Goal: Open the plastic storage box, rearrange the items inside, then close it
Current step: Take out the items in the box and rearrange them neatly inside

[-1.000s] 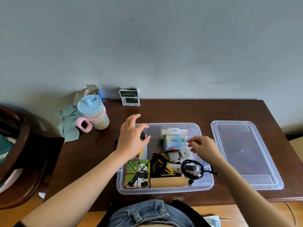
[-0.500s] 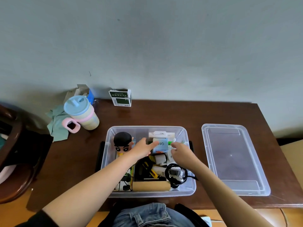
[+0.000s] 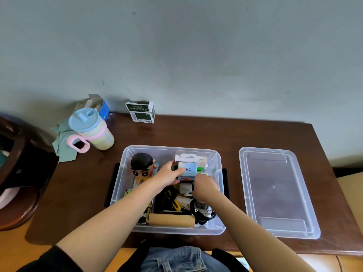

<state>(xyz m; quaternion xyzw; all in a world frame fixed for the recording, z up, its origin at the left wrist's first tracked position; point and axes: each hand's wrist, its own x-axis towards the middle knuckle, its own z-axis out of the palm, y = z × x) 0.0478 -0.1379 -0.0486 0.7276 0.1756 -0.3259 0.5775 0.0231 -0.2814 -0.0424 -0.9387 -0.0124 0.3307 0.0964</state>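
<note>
Hands [image 3: 186,179] on small upright carton [image 3: 187,170]

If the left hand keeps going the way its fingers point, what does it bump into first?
The left hand already grips the small blue box. Beyond that, probably the green-and-white things by the storage box's right wall, though depth is unclear.

a lidded cup [image 3: 92,130] with a pink handle stands by a green cloth [image 3: 63,142]; a green carton [image 3: 140,112] stands against the wall.

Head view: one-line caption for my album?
Left hand holds a small blue box inside the open storage box.
</note>
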